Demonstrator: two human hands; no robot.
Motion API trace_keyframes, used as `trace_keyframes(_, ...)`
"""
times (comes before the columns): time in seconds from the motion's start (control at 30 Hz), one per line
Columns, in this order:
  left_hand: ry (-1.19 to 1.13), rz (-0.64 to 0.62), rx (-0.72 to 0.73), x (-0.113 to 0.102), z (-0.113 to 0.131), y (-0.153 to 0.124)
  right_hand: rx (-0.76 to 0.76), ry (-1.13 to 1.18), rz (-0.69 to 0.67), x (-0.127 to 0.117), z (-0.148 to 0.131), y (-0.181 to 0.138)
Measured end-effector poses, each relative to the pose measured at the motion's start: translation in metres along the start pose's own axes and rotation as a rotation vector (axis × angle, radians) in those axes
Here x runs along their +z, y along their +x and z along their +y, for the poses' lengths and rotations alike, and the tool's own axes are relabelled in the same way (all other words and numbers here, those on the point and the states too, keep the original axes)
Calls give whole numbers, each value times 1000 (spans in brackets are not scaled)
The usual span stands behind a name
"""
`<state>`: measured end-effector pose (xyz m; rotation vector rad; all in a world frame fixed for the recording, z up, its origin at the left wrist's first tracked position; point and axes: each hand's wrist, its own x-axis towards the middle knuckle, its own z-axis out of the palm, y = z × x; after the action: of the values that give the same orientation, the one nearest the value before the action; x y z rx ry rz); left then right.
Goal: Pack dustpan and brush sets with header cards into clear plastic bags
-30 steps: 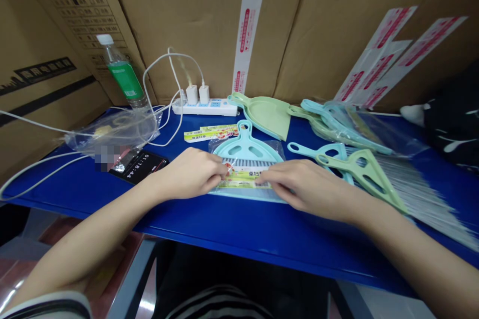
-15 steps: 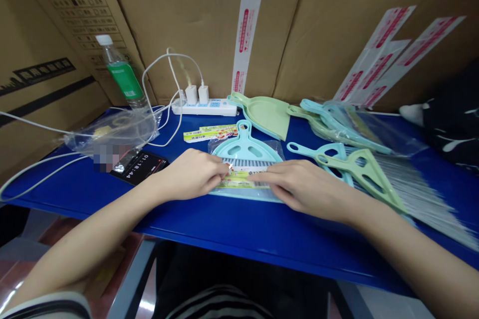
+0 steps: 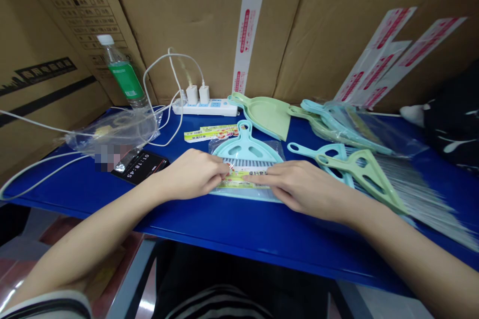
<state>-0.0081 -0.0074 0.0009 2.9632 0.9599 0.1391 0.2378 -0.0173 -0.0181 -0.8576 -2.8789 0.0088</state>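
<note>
A light-blue brush [image 3: 247,147] and a dustpan [image 3: 249,195] lie together in a clear plastic bag [image 3: 279,148] on the blue table, handle pointing away from me. A yellow and white printed label [image 3: 239,178] sits across the bag, over the bristles. At the bag's left edge, my left hand [image 3: 194,174] is closed, thumb and fingers pinched by the label's left end. My right hand [image 3: 303,187] rests at the right side, its index finger stretched flat across the label and the other fingers loosely bent. Some of the label is hidden under the fingers.
Spare labels [image 3: 209,133] lie behind the bag. Green and blue dustpans [image 3: 269,112] and small brushes [image 3: 368,174] are spread to the right. On the left are a phone [image 3: 142,167], a bottle [image 3: 125,77], plastic wrap [image 3: 112,129] and cables running to a power strip [image 3: 209,107].
My right index finger has slid slightly left along the label, showing more of its printing. My left hand and the bag look almost unmoved.
</note>
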Motion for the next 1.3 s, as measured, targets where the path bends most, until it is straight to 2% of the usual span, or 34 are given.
trace_keyframes(0.17,19,-19,-8,0,1,0,6,-10,-14,-1,-1,1)
trace_keyframes(0.33,137,-34,14,2,2,2,3,-3,-16,-2,0,1)
trace_keyframes(0.57,94,-7,177,7,0,1,-3,-5,-8,-1,0,0)
trace_keyframes(0.77,29,-30,167,6,-1,0,-7,-19,-10,-2,-1,1)
trace_keyframes(1.3,60,-69,152,3,1,2,26,14,-33,-2,-1,0)
